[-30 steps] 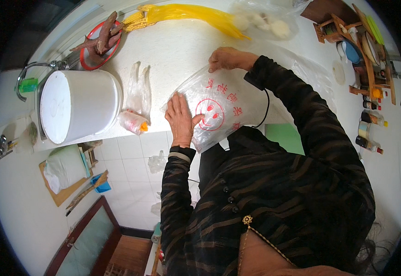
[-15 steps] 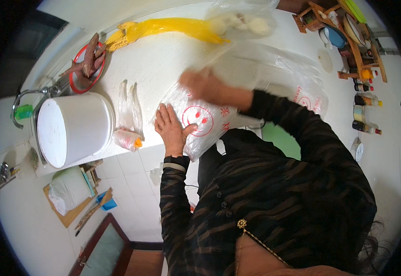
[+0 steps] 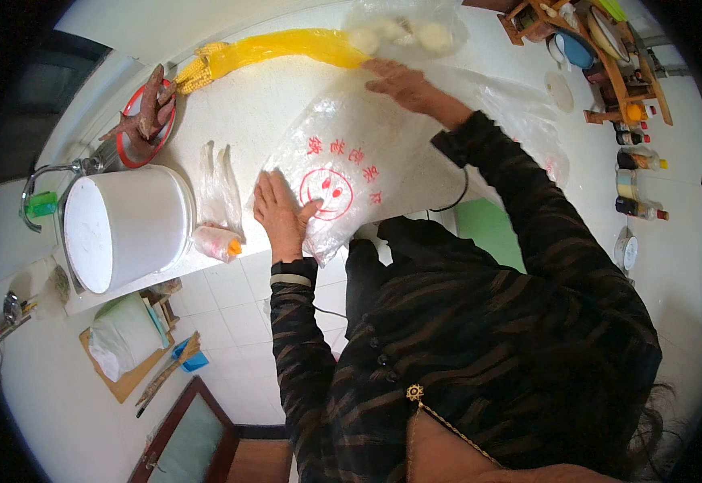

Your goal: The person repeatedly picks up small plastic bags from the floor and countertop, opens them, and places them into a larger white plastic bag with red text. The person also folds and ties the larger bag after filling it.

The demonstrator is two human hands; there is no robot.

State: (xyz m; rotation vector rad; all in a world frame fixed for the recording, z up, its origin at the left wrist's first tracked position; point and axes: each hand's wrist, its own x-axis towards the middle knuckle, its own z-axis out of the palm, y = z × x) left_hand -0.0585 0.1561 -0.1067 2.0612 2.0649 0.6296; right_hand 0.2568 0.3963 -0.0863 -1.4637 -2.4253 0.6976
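White counter (image 3: 230, 113) beneath both hands; pale tiled floor (image 3: 226, 350) nearer the body than the left hand (image 3: 282, 216). White bucket (image 3: 129, 229) left of that hand. Clear plastic bag (image 3: 343, 173), red smiley, flat on counter between hands. Yellow bag (image 3: 286, 47) with corn beyond them. Left hand pressed palm-down on clear bag; right hand (image 3: 401, 86) unclenched, fingers extended, contact unclear.

Place: kitchen, I record | my station: white counter (image 3: 226, 113) | to my left: tap (image 3: 86, 165), white bucket (image 3: 129, 229), red-rimmed basin (image 3: 129, 154) of tubers (image 3: 149, 117) | counter's far side: corn cobs (image 3: 195, 74) | to my right: wooden rack (image 3: 654, 97) with blue bowl (image 3: 574, 50), bottles (image 3: 642, 161) | underfoot: tiled floor (image 3: 238, 310)
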